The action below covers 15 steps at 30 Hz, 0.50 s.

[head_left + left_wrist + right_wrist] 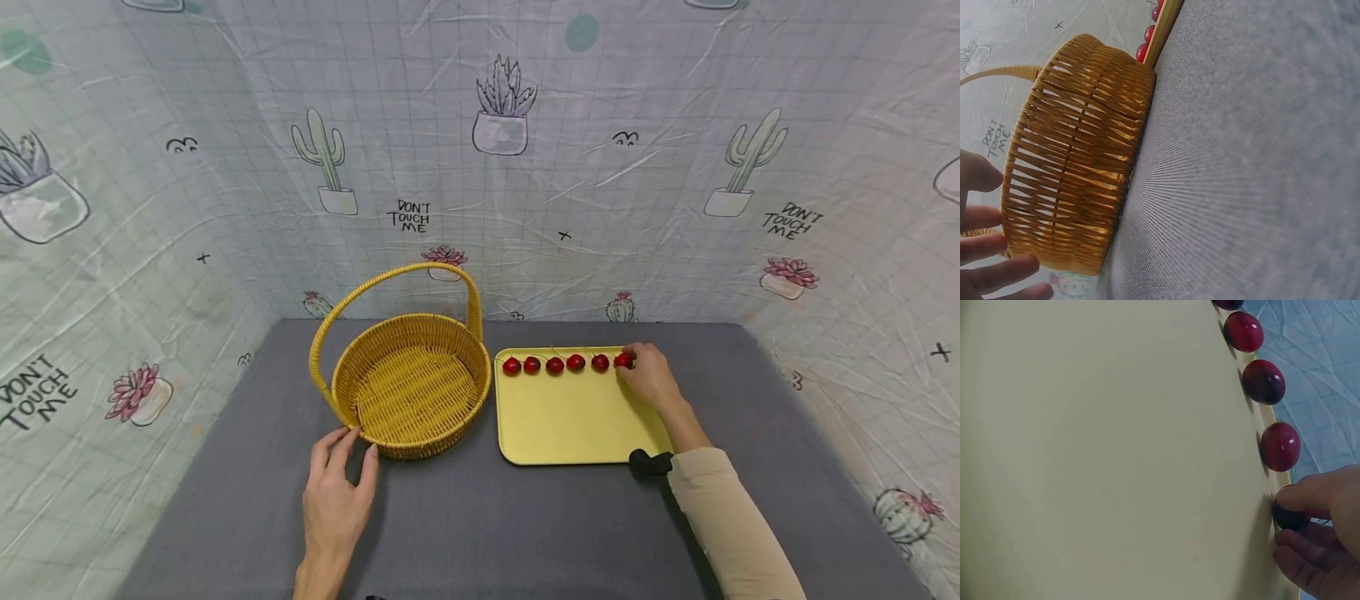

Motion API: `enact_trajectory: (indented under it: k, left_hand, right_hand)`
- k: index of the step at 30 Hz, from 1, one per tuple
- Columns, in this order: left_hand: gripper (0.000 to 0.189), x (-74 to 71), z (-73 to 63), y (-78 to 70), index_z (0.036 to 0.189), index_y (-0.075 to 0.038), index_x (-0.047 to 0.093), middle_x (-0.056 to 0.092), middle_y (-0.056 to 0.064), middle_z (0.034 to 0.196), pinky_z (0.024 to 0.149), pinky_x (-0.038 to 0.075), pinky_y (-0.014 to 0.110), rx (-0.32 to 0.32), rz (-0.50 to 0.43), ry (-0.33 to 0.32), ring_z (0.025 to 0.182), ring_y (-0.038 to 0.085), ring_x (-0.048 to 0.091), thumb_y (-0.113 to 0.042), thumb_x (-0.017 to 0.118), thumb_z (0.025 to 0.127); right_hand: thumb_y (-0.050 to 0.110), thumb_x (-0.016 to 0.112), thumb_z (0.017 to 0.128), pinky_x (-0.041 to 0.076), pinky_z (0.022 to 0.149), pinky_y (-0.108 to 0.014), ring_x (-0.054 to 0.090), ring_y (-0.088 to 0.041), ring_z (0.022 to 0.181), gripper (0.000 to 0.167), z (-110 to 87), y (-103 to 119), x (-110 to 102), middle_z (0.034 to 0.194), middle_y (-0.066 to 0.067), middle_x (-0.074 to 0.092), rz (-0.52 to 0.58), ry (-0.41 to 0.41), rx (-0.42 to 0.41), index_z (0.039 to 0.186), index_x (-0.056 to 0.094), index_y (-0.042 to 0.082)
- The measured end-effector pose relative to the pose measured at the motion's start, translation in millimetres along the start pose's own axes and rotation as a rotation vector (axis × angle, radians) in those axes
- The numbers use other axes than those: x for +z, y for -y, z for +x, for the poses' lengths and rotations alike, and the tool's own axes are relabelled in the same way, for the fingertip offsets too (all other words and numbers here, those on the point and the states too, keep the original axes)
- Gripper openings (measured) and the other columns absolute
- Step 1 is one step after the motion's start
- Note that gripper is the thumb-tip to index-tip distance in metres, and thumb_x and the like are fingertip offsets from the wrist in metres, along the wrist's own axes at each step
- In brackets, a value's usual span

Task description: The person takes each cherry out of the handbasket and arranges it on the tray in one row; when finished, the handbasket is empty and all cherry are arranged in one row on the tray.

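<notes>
At the far right of the yellow tray (577, 425), my right hand (651, 375) pinches a red cherry (1291, 515) between thumb and fingers. Several more cherries (555, 366), with thin stems, form a row along the tray's back edge. To the left stands a round yellow wicker basket (420, 450) with a tall arched handle (397, 271); its inside holds nothing. My left hand (339, 487) is at the basket's front-left rim, fingers spread and lightly bent, fingertips right at the weave near the handle's foot. In the left wrist view, its fingers (1004, 272) overlap the rim.
Basket and tray stand side by side on a grey tabletop (480, 533). A printed cloth (570, 192) with cactus drawings hangs behind and along both sides. A black strap piece (649, 463) on my right wrist hangs over the tray's front-right corner.
</notes>
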<state>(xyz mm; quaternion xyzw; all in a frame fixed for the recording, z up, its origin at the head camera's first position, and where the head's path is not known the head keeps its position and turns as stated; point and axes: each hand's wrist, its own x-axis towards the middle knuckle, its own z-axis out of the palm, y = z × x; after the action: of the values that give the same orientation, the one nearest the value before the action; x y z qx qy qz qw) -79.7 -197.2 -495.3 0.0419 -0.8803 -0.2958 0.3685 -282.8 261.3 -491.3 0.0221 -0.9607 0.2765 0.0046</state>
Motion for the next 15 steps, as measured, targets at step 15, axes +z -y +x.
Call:
enact_trajectory:
  k: [15]
  left_hand:
    - [0.032, 2.0, 5.4, -6.5, 0.111, 0.007, 0.072, 0.063, 0.021, 0.115, 0.079, 0.048, 0.049, 0.087, -0.016, -0.02, 0.099, 0.038, 0.057, -0.008, 0.079, 0.084]
  right_hand:
    - [0.016, 0.064, 0.096, 0.051, 0.093, -0.057, 0.053, -0.049, 0.117, 0.052, -1.0, 1.2, -3.0, 0.131, -0.034, 0.049, 0.015, 0.007, 0.033, 0.138, 0.048, -0.012]
